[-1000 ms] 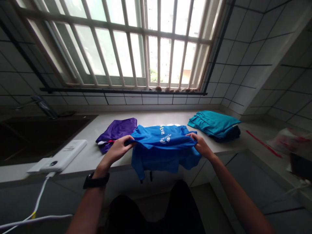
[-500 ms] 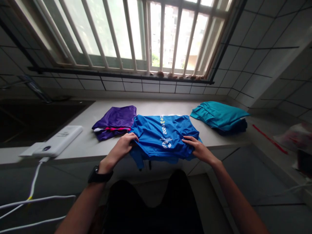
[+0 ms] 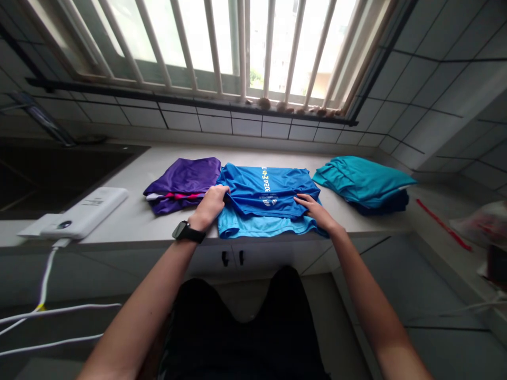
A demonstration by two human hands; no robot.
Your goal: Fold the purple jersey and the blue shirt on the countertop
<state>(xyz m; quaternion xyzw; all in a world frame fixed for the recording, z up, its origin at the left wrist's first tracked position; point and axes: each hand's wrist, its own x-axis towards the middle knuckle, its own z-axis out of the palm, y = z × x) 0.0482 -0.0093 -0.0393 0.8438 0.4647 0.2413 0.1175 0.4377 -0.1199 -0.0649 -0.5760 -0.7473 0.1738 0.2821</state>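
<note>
A blue T-shirt point(image 3: 283, 182) with white and yellow print lies partly folded on the counter. Its lighter blue layer point(image 3: 257, 226) shows along the front, below the doubled-over part. My left hand point(image 3: 214, 201) is closed on the shirt's left side, fingers pinching the fabric. At the right side, my right hand point(image 3: 315, 210) grips the shirt with its fingertips on top; the thumb is hidden. A folded purple garment point(image 3: 186, 182) with pink and white edges sits just left of the shirt. To the right is a stack of folded teal clothes point(image 3: 362, 179) with dark blue cloth beneath.
A white power bank point(image 3: 85, 211) with a cable point(image 3: 46, 274) plugged in lies on the counter point(image 3: 137, 221) at the left. Behind it is a dark sink point(image 3: 67, 174) with a tap point(image 3: 43, 119). A red strip point(image 3: 441, 224) lies at the right. A barred window point(image 3: 214, 47) is above.
Both hands have moved the blue shirt's near part away from me, onto the counter. More of its light blue layer now shows in front. The view has tilted downward slightly.
</note>
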